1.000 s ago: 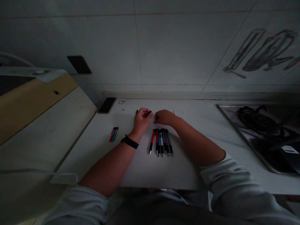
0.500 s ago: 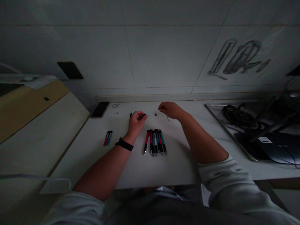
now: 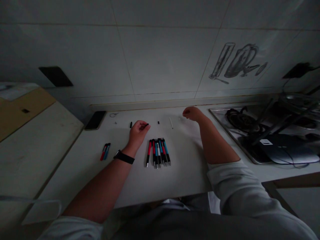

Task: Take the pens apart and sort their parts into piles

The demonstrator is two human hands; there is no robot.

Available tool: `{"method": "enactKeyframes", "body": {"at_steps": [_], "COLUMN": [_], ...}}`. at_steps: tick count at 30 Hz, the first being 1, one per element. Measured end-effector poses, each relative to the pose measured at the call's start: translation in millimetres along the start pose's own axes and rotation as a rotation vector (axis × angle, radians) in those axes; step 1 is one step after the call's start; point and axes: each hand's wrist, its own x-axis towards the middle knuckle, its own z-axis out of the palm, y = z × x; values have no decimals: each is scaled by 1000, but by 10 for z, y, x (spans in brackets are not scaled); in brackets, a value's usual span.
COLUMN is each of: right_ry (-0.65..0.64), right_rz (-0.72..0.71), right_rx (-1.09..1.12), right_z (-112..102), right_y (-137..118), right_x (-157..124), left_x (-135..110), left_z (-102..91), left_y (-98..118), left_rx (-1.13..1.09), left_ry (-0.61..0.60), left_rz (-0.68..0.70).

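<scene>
My left hand [image 3: 137, 133] is closed, thumb and fingers pinching a short black pen part [image 3: 146, 125] above the counter. Farther right, the fingers of my right hand [image 3: 193, 114] are pinched together near the back of the counter; whatever they hold is too small to name. Between the hands lie a thin white pen refill [image 3: 171, 123] and a tiny black piece [image 3: 158, 122]. Another black piece [image 3: 131, 125] rests just left of my left hand. In front of the hands, several click pens [image 3: 158, 153] in red, blue and white with black grips lie in a row.
Red [image 3: 102, 153] and blue [image 3: 107, 152] pen parts with black ends lie at the left. Behind them are a phone [image 3: 95, 120] and a thin loop [image 3: 114, 115]. A gas hob [image 3: 240, 133] borders the right side, a tiled wall [image 3: 165, 60] the back.
My right hand has moved right, away from the white refill, which now lies in plain sight on the counter. My left hand keeps its pinch on the black part. The view has shifted right.
</scene>
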Motion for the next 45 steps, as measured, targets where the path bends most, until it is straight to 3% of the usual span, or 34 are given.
{"method": "enactKeyframes", "body": {"at_steps": [7,23,45], "right_ry": [-53,-84,-87], "right_rz": [-13,-42,-51], "right_rx": [-115,-210,-134], "right_z": [248,284,258], "right_y": [54,21,49], "right_x": [63,75,51], "left_x": [4,-14,-15], "left_z": [-5,15,24], "left_y": [-8,9,1], "left_rx": [19,6,9], "left_ry": [-27,-78,-117], "left_rz": [-4,-49,-44]}}
